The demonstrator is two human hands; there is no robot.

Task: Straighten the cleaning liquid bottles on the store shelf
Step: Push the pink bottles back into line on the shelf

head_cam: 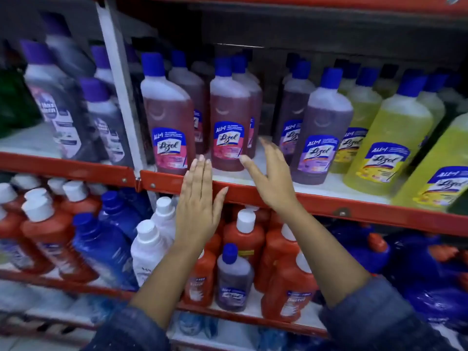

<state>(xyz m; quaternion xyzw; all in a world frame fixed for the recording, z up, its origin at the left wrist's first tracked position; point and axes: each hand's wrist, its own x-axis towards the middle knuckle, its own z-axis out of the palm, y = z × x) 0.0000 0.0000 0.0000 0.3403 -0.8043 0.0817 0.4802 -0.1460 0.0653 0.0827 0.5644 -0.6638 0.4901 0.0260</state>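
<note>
Standing before the store shelf (pixel 304 198), a red metal frame with a white board, we faced rows of plastic bottles with blue caps: pink ones at the left, purple in the middle, yellow at the right. They were tall and flat-sided, with glossy labels, and their long axis was upright. The pink bottle (pixel 229 117) in the front row stood just behind our two hands, between them, and its label was turned to us. It looked smooth and a little slippery, so we judged that a push on both sides would turn it better than a pinch.

Our right hand (pixel 271 178) was nearer to it; its thumb came almost to the lower edge of the label, though we could not tell if it touched. Our left hand (pixel 200 206) was lower, across the red shelf edge, its fingers (pixel 201 168) pointing up at the gap beside the bottle. Both hands were flat and spread, holding nothing.
</note>
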